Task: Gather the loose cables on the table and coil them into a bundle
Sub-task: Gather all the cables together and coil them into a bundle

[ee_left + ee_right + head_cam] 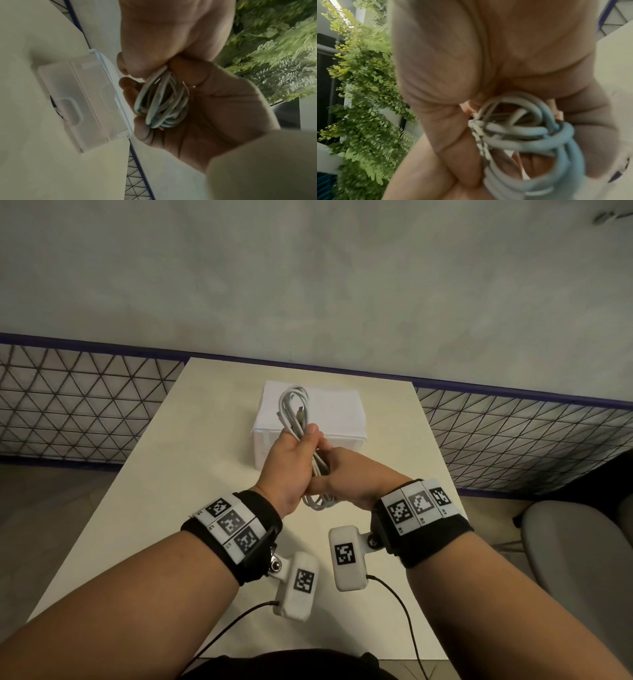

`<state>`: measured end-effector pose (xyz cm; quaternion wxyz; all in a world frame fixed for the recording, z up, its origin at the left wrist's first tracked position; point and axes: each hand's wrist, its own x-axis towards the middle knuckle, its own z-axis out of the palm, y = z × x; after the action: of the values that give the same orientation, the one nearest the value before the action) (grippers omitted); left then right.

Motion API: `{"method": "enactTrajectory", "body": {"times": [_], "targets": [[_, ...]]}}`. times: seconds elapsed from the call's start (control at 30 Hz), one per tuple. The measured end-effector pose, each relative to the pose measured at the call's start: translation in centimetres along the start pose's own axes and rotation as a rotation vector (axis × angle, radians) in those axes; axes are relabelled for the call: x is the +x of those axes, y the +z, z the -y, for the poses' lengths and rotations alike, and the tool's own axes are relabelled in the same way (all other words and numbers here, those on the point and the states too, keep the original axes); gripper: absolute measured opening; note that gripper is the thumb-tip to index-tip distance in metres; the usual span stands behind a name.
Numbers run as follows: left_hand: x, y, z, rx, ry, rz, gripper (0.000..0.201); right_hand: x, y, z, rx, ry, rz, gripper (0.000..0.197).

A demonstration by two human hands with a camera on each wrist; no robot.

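Both hands meet above the middle of the pale table [144,508], holding one bundle of white-grey cable [295,409]. My left hand [294,460] grips the coil's middle, thumb up against the loops. My right hand [342,477] closes on the same bundle just to the right and lower down. Loops stick out above the left hand and hang below both hands [318,503]. In the left wrist view the coil [161,105] lies across my left palm [205,121] under the right hand [163,33]. The right wrist view shows blurred cable loops [530,135] pressed against the right palm [471,60].
A clear plastic lidded box [308,419] stands on the table behind my hands, also in the left wrist view [82,101]. A wire-mesh railing [85,405] runs behind the table. A grey chair [575,559] is at right. Green foliage [364,94] fills the side.
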<state>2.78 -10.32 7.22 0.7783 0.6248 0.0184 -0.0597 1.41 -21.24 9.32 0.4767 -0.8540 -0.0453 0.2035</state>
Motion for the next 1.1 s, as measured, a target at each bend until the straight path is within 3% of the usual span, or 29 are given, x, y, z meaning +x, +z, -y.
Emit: {"method": "enactTrajectory", "body": {"times": [0.13,0.3,0.37,0.47,0.53,0.6,0.67,0.77,0.9,1.1], "targets": [[-0.7,0.1,0.0,0.133,0.015,0.117,0.039,-0.1,0.1,0.1,-0.097,0.001,0.080,0.037],[-0.6,-0.2,0.1,0.167,-0.088,0.094,0.040,-0.3,0.8,-0.5,0.029,0.084,-0.007,0.013],[-0.4,-0.1,0.1,0.110,-0.089,0.082,0.036,-0.2,1.0,-0.4,0.095,0.089,-0.026,0.008],[-0.1,0.3,-0.9,-0.156,-0.074,0.009,0.027,-0.1,0.8,-0.2,0.198,0.101,-0.005,0.002],[0.2,0.2,-1.9,-0.356,-0.087,-0.055,0.016,-0.2,0.6,-0.3,0.187,0.122,0.022,0.002],[0.5,0.0,-2.4,-0.426,-0.101,-0.107,0.025,-0.2,0.5,-0.4,0.129,0.123,0.046,0.003],[0.6,-0.2,-2.3,-0.402,-0.110,-0.136,0.039,-0.3,0.5,-0.4,0.087,0.132,0.066,0.003],[0.5,-0.1,-2.2,-0.368,-0.102,-0.116,0.028,-0.7,0.2,-0.2,0.071,0.144,0.109,0.009],[0.5,0.2,-1.8,-0.370,-0.105,-0.199,0.015,-1.2,0.3,0.3,-0.031,0.126,0.146,0.007],[0.3,0.2,-1.6,-0.314,-0.016,-0.225,0.018,-0.8,0.9,0.0,-0.095,0.090,0.136,0.020]]}}
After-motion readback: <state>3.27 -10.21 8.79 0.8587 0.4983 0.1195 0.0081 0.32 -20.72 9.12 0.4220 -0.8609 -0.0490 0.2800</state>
